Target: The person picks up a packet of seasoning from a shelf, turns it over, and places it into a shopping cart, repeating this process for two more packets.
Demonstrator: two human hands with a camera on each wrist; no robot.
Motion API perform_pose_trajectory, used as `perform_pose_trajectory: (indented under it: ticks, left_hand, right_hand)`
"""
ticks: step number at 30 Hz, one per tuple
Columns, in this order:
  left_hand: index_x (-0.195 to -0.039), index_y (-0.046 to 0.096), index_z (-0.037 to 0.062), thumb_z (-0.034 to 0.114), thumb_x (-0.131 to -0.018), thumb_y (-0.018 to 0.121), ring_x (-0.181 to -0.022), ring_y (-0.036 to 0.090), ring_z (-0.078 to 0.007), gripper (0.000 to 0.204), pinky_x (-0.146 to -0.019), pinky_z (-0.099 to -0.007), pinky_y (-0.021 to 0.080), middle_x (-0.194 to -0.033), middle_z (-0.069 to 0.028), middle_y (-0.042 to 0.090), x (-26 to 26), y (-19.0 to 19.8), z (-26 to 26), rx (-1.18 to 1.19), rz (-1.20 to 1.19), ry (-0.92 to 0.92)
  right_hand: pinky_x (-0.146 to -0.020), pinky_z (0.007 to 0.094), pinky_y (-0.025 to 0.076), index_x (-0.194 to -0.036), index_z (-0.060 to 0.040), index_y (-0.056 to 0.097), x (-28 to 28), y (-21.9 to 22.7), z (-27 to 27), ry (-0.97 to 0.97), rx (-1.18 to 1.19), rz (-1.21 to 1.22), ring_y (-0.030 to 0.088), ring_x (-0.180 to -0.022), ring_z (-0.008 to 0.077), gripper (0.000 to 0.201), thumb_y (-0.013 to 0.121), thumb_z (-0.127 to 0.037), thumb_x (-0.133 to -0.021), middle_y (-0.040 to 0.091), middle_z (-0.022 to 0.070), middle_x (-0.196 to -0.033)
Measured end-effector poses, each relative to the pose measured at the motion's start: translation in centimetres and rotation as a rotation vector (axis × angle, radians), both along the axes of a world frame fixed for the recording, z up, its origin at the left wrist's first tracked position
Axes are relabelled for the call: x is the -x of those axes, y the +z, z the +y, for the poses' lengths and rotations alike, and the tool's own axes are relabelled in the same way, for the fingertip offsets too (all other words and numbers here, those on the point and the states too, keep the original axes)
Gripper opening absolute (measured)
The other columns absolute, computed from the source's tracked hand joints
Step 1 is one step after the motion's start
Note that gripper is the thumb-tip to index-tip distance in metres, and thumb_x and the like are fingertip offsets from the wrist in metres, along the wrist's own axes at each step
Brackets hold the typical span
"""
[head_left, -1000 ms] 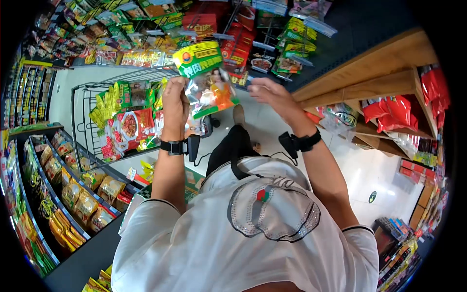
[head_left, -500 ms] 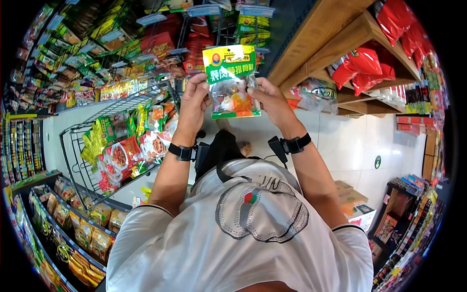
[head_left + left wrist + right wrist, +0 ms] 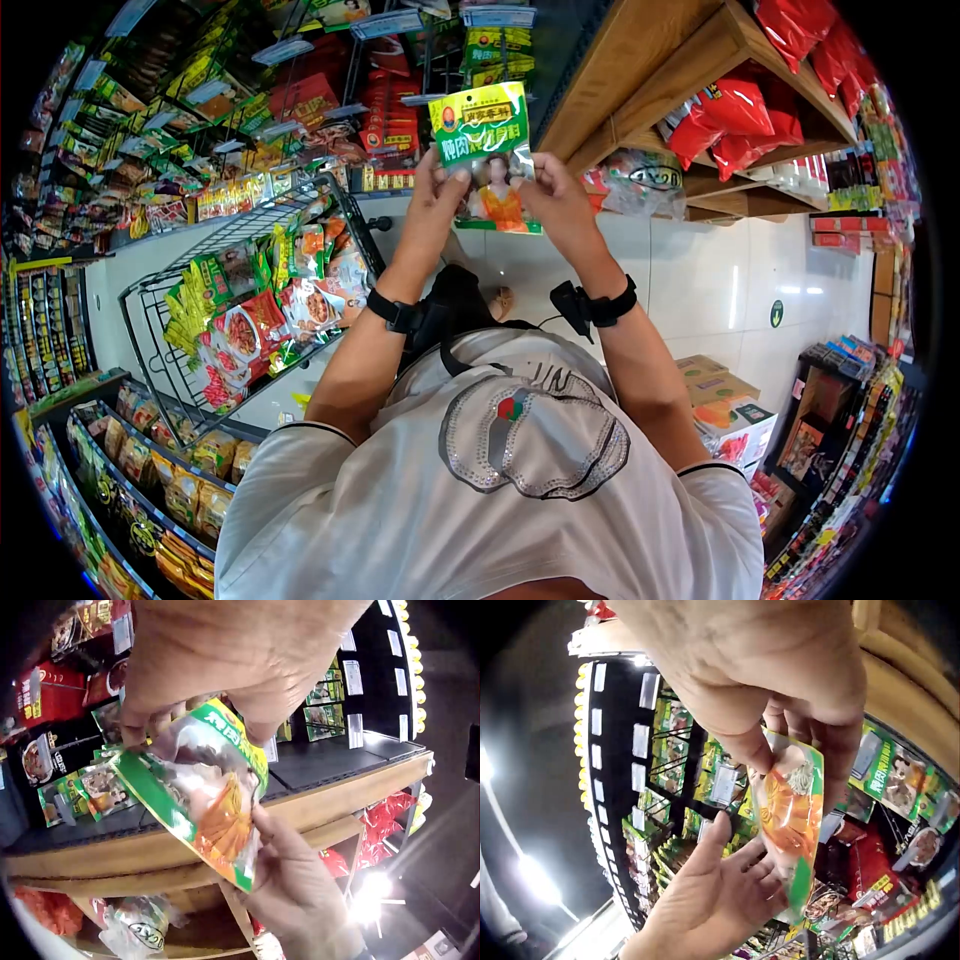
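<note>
In the head view a green and yellow spice packet (image 3: 485, 125) with a clear window stands tilted between both hands at chest height. My right hand (image 3: 562, 205) pinches its right edge, thumb in front and fingers behind, as the right wrist view shows with the packet (image 3: 791, 810). On the other side is my left hand (image 3: 432, 205). In the right wrist view the left hand (image 3: 712, 892) shows its palm, thumb apart from the packet and fingertips at its edge. Orange and pale dried pieces fill the window.
Left of me, a wire shopping cart (image 3: 330, 290) holds several colourful packets (image 3: 245, 325). Racks of hanging packets (image 3: 390, 120) rise in front. A wooden shelf (image 3: 640, 80) with red bags (image 3: 735, 115) juts in at the right. Cartons (image 3: 725, 400) stand on the floor.
My right hand came in from the right and took the packet's right edge. The packet moved right and now leans slightly. The cart appears farther left and lower.
</note>
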State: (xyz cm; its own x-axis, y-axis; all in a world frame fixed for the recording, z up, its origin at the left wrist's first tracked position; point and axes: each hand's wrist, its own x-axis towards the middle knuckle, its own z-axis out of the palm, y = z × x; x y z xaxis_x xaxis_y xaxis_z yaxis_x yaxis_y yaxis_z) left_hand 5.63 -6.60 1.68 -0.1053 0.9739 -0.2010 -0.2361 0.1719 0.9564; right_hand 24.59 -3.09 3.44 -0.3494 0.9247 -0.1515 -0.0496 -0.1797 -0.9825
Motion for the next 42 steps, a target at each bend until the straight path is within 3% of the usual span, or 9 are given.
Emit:
perform_pose_trajectory:
  ticks: [5,7,8,16,19,22,26,31,42]
  left_hand:
    - [-0.145,0.034,0.0065,0.046,-0.099,0.046,-0.119,0.054,-0.0279,0.062,-0.098,-0.0423,0.045,-0.135,-0.0171,0.050,0.4,-2.2,0.9,0.097,-0.592,-0.202]
    - [-0.145,0.037,0.0091,0.051,-0.099,0.041,-0.128,0.046,-0.0387,0.062,-0.104,-0.0512,0.042,-0.143,-0.0219,0.044,0.3,0.2,0.3,0.006,-0.687,-0.338]
    - [-0.147,0.034,0.0112,0.054,-0.099,0.038,-0.131,0.042,-0.0402,0.065,-0.105,-0.0529,0.041,-0.146,-0.0225,0.039,0.5,0.1,0.7,0.160,-1.050,-0.334]
    - [-0.150,0.029,0.0128,0.055,-0.100,0.032,-0.133,0.040,-0.0397,0.065,-0.105,-0.0546,0.041,-0.150,-0.0237,0.033,1.1,1.2,0.5,0.174,-1.185,-0.389]
    - [-0.146,0.035,0.0085,0.051,-0.100,0.039,-0.124,0.051,-0.0351,0.063,-0.101,-0.0477,0.047,-0.140,-0.0232,0.046,1.6,-0.4,0.7,0.102,-0.821,-0.346]
    - [-0.126,0.052,0.0032,0.049,-0.099,0.045,-0.097,0.066,-0.0240,0.054,-0.085,-0.0335,0.056,-0.113,-0.0156,0.064,1.9,-2.5,1.1,0.419,-0.635,-0.070]
    - [-0.102,0.060,0.0059,0.030,-0.095,0.063,-0.077,0.063,-0.0099,0.025,-0.064,-0.0259,0.054,-0.087,-0.0025,0.065,3.4,-6.7,2.4,0.281,-0.416,0.013]
    - [-0.106,0.059,0.0056,0.018,-0.094,0.063,-0.075,0.062,-0.0105,0.017,-0.066,-0.0243,0.051,-0.090,-0.0025,0.065,5.0,-9.0,3.5,0.290,-0.399,-0.026]
    - [-0.116,0.057,0.0047,0.015,-0.096,0.059,-0.073,0.052,-0.0062,0.023,-0.063,-0.0231,0.042,-0.089,0.0019,0.059,3.4,-13.4,12.9,0.170,-0.001,-0.115]
  right_hand:
    - [-0.092,0.0307,0.046,-0.136,-0.0059,0.050,1.6,5.5,-1.7,0.348,-0.092,-0.152,0.058,-0.110,0.0175,0.046,0.061,-0.025,-0.096,0.060,0.0103,-0.123]
    - [-0.098,0.0341,0.044,-0.135,-0.0060,0.052,2.3,5.9,-2.4,0.430,-0.377,-0.258,0.054,-0.119,0.0232,0.047,0.061,-0.027,-0.095,0.054,0.0146,-0.133]
    - [-0.100,0.0357,0.043,-0.134,-0.0061,0.053,2.6,6.0,-2.6,0.470,-0.520,-0.310,0.053,-0.123,0.0261,0.047,0.062,-0.028,-0.094,0.051,0.0167,-0.138]
    - [-0.102,0.0367,0.041,-0.131,-0.0054,0.055,3.2,6.2,-2.3,0.581,-0.461,-0.240,0.050,-0.127,0.0301,0.047,0.063,-0.032,-0.093,0.049,0.0184,-0.140]
    - [-0.098,0.0361,0.044,-0.131,-0.0035,0.053,3.4,5.9,-1.9,0.517,-0.372,-0.212,0.053,-0.123,0.0286,0.049,0.064,-0.030,-0.092,0.053,0.0192,-0.133]
    - [-0.091,0.0354,0.049,-0.129,-0.0021,0.051,3.4,3.7,-1.2,0.347,-0.156,-0.153,0.060,-0.114,0.0270,0.049,0.066,-0.028,-0.091,0.059,0.0206,-0.122]
    - [-0.084,0.0320,0.051,-0.126,0.0023,0.048,2.2,-3.3,0.8,0.194,-0.031,-0.223,0.066,-0.096,0.0235,0.046,0.063,-0.024,-0.092,0.066,0.0169,-0.108]
    - [-0.086,0.0330,0.051,-0.129,0.0037,0.047,0.5,-6.8,1.8,0.204,0.199,-0.291,0.065,-0.100,0.0239,0.049,0.061,-0.025,-0.091,0.065,0.0187,-0.113]
    - [-0.091,0.0352,0.048,-0.128,0.0027,0.048,-0.4,-7.2,4.9,0.021,-0.056,-0.592,0.061,-0.107,0.0294,0.048,0.060,-0.022,-0.090,0.062,0.0201,-0.115]
